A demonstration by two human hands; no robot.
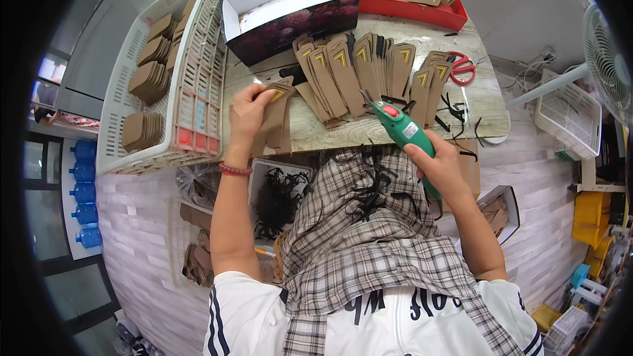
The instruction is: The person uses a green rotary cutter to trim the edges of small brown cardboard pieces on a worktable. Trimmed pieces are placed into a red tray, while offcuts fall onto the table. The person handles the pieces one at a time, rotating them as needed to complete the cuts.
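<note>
My left hand (249, 113) pinches the top end of a brown fabric tab (277, 107) with a yellow chevron, at the table's near edge. More brown tabs hang just below it. Wrapped in my right hand (440, 166) is a green cordless electric scissors (401, 126) with a red button. Its blade tip points up and left, apart from the tab in my left hand. Between and beyond my hands, overlapping stacks of brown tabs (339, 59) lie fanned out. Black strip offcuts (452, 113) lie right of the tool, and others (374, 188) rest on my plaid apron.
A white plastic crate (198, 72) with stacked brown pieces stands on the left. Behind are an open dark box (290, 33) and a red tray (412, 8) of tabs. Red-handled scissors (463, 69) lie on the right. Below the table, a white bin (257, 170) holds black scraps.
</note>
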